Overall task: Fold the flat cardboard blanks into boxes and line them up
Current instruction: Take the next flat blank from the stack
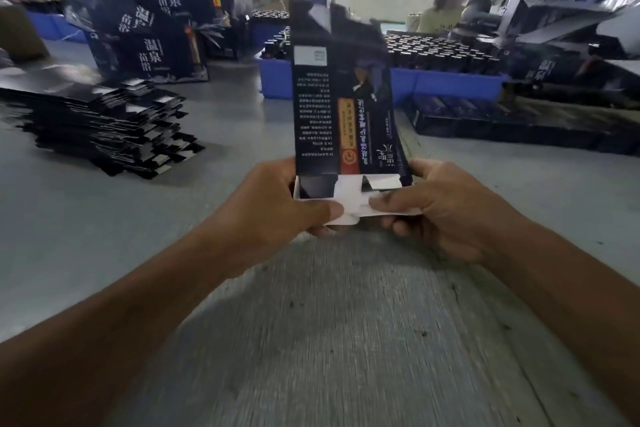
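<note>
We see both thumbs pressing on the white bottom flaps (349, 199) of a half-formed dark carton (343, 104), with the other fingers curled beneath its near end. The left hand (277, 208) pinches the left flap edge; the right hand (446, 208) pinches the right flap. We hold the carton above the grey table (329, 322), its long axis pointing away from us, its far flaps open and blurred. The print on it reads upside down to us: columns of small white Chinese text, an orange band, and a white label patch near the far end; we cannot read the words.

Below the hands the table lies bare toward us. To the left, well apart, one stack of flat blanks (104, 125) sits on the table, edges fanned unevenly. Behind it a pile of folded boxes (149, 21) shows large white characters, among them 温泉. Beyond the carton we count two blue crates (450, 83) holding dark capped bottles, too many and too blurred to count. A black tray (502, 125) lies at right.
</note>
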`<act>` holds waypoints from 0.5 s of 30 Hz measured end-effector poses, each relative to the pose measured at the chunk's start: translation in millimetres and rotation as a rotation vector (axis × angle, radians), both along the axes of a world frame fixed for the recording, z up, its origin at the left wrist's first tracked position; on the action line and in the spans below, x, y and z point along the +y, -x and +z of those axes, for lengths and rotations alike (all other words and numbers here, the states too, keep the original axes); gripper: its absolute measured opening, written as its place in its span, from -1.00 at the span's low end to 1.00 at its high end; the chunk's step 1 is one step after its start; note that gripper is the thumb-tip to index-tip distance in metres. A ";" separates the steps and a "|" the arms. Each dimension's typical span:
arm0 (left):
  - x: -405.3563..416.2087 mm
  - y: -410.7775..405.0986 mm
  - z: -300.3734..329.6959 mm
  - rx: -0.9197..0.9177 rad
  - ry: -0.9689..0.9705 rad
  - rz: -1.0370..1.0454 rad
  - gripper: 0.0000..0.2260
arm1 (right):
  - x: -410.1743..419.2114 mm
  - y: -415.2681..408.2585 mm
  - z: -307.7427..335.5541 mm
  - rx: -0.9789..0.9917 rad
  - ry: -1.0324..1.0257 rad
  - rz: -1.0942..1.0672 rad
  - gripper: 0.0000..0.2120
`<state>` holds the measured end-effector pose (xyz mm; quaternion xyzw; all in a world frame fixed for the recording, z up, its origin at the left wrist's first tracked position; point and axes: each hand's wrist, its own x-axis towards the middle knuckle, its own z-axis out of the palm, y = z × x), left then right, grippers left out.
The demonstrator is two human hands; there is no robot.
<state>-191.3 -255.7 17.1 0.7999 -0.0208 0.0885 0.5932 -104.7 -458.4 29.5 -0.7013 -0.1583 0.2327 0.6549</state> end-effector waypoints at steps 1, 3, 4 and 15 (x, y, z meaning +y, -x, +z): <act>1.9 -0.8 0.2 -0.017 -0.050 0.025 -0.74 | -1.9 -1.5 1.6 -0.027 0.025 -0.016 -0.62; 9.9 -2.6 1.7 -0.030 -0.066 0.051 -0.74 | -9.4 -6.2 4.4 -0.099 0.082 -0.061 -0.61; 15.0 -3.4 2.0 -0.021 -0.040 0.059 -0.73 | -14.3 -9.2 5.2 -0.127 0.096 -0.095 -0.62; 22.2 -12.1 -1.5 0.247 0.181 -0.026 -0.57 | -21.5 -18.4 45.0 -0.315 -0.277 -0.462 -0.72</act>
